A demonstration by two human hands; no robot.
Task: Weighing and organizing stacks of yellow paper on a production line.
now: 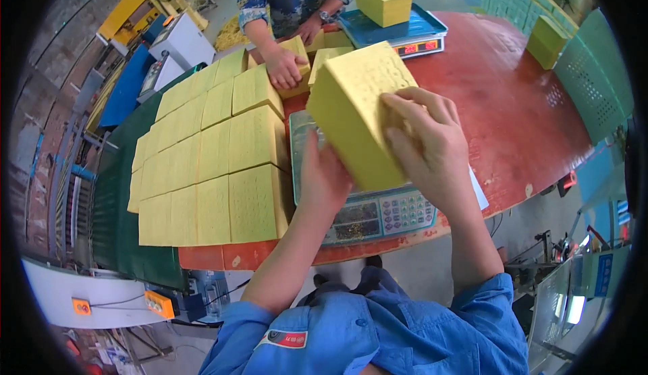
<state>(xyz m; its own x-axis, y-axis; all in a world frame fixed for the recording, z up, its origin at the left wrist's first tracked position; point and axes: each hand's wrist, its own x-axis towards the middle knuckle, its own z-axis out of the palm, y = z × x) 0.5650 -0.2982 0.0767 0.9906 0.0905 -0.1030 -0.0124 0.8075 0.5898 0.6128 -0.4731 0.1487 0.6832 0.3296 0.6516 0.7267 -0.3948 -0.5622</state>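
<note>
Over the near scale, a thick block of yellow paper sheets (pixel 361 115) is held up and tilted between my two hands. My right hand (pixel 428 142) grips its right side, with fingers over the rough top face. At the lower left side my left hand (pixel 325 176) supports the block, its fingers partly hidden behind it. Beneath is the digital scale (pixel 408 214), its keypad facing me and much of its pan covered from view. Rows of similar yellow paper blocks (pixel 214 152) stand close together to the left.
Across the red table (pixel 499 132), a co-worker's hand (pixel 283 64) rests on another yellow block. A second scale with a blue tray (pixel 422 27) carries one block (pixel 385 0). Another block (pixel 547 41) stands at the far right beside a perforated green panel (pixel 597 81).
</note>
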